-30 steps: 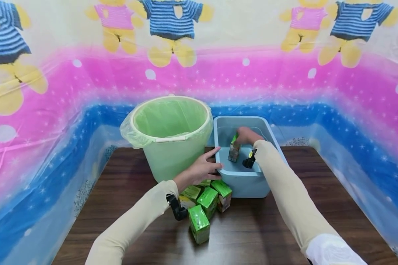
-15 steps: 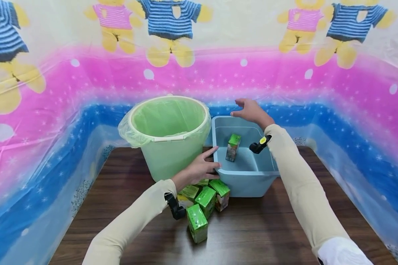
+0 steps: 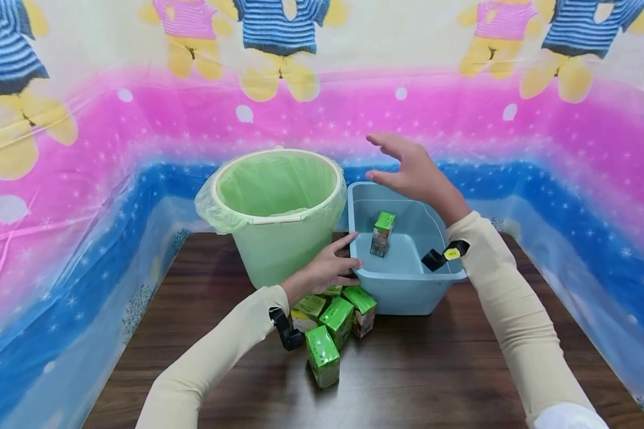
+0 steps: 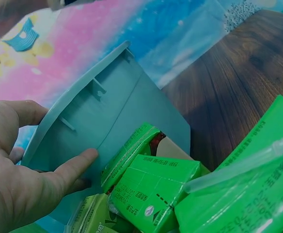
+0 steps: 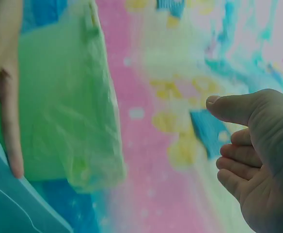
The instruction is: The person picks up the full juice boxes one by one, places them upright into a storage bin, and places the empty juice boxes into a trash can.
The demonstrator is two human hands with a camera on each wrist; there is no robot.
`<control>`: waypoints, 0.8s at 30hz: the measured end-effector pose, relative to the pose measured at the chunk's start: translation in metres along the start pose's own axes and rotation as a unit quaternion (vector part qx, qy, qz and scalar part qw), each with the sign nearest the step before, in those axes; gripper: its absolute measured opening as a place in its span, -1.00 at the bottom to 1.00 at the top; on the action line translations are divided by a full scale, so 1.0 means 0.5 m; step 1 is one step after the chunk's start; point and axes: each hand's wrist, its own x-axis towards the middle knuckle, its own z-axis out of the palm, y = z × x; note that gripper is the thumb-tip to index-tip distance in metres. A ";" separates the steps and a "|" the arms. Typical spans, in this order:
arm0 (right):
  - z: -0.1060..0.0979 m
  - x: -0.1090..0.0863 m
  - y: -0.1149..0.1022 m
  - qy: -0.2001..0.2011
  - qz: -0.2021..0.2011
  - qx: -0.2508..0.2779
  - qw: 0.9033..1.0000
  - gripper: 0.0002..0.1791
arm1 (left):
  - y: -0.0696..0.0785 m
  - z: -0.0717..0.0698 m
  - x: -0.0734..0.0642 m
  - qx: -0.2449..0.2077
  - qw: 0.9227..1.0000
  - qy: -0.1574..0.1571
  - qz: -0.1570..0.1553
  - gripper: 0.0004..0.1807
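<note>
The left hand is rested, fingers spread, against the blue tub; beside it, green cartons are marked with dark print that cannot be read. A lone carton is contained in the tub. Above, the right hand is raised, relaxed and unclasped.

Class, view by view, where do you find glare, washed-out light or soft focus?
Head view: mostly crisp, with a soft pale sheen on the brown table; left wrist view: dim, with a small bright glint low on the nearest green box; right wrist view: hazy, the patterned sheet soft and washed out toward the upper right, the right hand clearer.
</note>
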 end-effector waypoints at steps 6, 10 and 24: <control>0.018 -0.055 -0.059 0.002 -0.130 0.009 0.992 -0.20 | -0.003 -0.001 -0.003 0.003 1.000 -0.004 0.001 -0.11; 0.048 -0.109 -0.089 -0.013 -0.191 0.037 0.981 -0.23 | -0.009 0.000 -0.004 -0.006 1.000 -0.002 -0.003 -0.12; 0.181 -0.255 -0.128 -0.131 -0.214 0.117 0.961 -0.29 | -0.004 -0.006 -0.009 0.012 1.000 -0.004 0.014 -0.14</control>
